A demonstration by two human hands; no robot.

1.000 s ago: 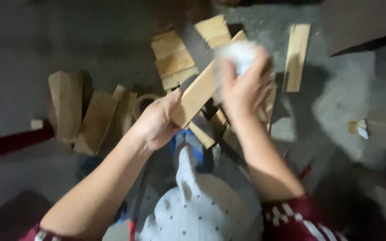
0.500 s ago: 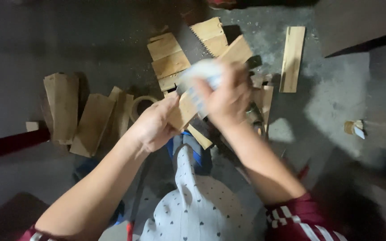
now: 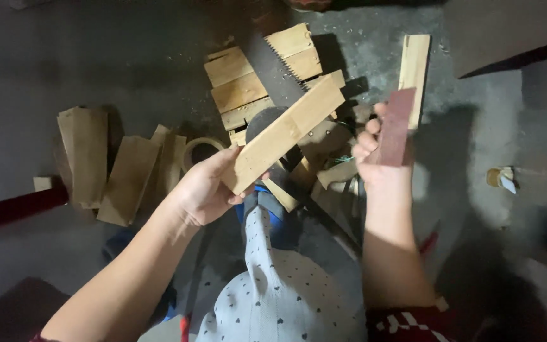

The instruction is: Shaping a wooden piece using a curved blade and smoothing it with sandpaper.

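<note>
My left hand [image 3: 207, 190] grips the near end of a pale wooden plank [image 3: 284, 133] that slants up to the right above the floor. My right hand [image 3: 375, 155] holds a reddish-brown sheet of sandpaper [image 3: 395, 126] upright, off to the right of the plank and not touching it. Below the plank lie a hand saw [image 3: 272, 69] across a stack of wooden boards [image 3: 242, 88].
More wood offcuts [image 3: 106, 168] lie on the concrete floor at left, beside a roll of tape [image 3: 199, 151]. A long narrow slat [image 3: 414, 63] lies at upper right. My knee in grey patterned cloth [image 3: 273, 278] fills the bottom centre. A small object [image 3: 500, 178] sits at right.
My right hand has come off the plank and moved to the right, now showing the sandpaper's reddish side. The left hand keeps the plank at much the same slant.
</note>
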